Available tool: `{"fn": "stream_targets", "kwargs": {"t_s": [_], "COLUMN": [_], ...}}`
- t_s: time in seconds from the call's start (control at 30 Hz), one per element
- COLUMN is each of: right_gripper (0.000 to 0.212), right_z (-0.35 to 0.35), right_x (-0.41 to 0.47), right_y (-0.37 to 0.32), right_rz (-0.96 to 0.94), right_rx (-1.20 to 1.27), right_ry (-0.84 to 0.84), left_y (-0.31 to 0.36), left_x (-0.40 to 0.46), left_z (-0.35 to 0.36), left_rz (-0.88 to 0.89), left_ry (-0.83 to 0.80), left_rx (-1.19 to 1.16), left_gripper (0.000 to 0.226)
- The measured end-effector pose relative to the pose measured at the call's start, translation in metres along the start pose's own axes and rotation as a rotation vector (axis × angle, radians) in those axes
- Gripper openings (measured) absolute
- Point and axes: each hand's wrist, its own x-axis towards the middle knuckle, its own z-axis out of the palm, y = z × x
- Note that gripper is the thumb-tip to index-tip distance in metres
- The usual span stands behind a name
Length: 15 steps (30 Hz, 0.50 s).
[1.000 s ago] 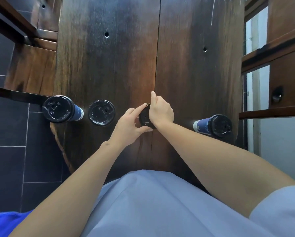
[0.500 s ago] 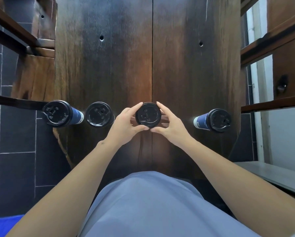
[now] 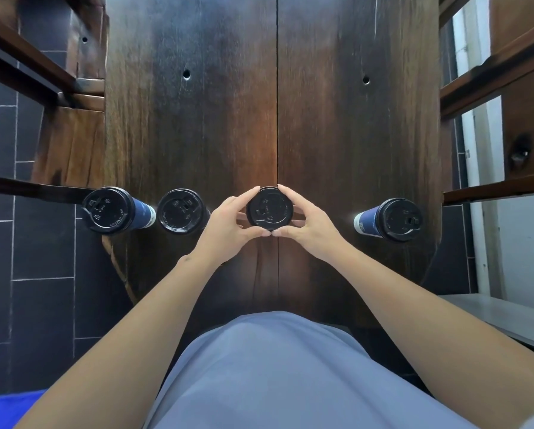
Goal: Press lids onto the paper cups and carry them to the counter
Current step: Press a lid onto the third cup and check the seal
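Several blue paper cups with black lids stand in a row near the front of a dark wooden table (image 3: 336, 134). The middle cup's black lid (image 3: 270, 209) sits between my two hands. My left hand (image 3: 228, 222) curls round its left rim and my right hand (image 3: 305, 221) curls round its right rim, thumbs meeting at the near edge. The cup body below is hidden. Two lidded cups (image 3: 111, 210) (image 3: 182, 211) stand to the left, one lidded cup (image 3: 392, 218) to the right.
Wooden benches or rails run along both sides, one at the left (image 3: 27, 66) and one at the right (image 3: 491, 69). Dark tiled floor (image 3: 27, 274) lies at the left. A grey surface (image 3: 507, 317) shows at the lower right.
My right hand came off the top of the lid and moved to its right rim. Both hands now encircle the lid, thumbs touching. The view shifted slightly.
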Motion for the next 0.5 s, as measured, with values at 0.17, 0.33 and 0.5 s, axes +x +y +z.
{"fn": "stream_targets", "kwargs": {"t_s": [0.17, 0.33, 0.5], "right_gripper": [0.084, 0.077, 0.073], "right_z": [0.002, -0.004, -0.025], "right_x": [0.001, 0.002, 0.007], "right_y": [0.002, -0.003, -0.017], "right_rz": [-0.007, -0.028, -0.036], "right_rx": [0.003, -0.033, -0.141], "right_ry": [0.012, 0.0, -0.069], "left_y": [0.002, 0.011, 0.031], "left_x": [0.0, 0.0, 0.002], "left_z": [-0.001, -0.007, -0.017], "left_rz": [0.001, -0.028, -0.048], "left_ry": [-0.012, -0.045, -0.105], "left_rx": [0.014, -0.044, -0.044], "left_gripper": [0.088, 0.081, 0.085]}}
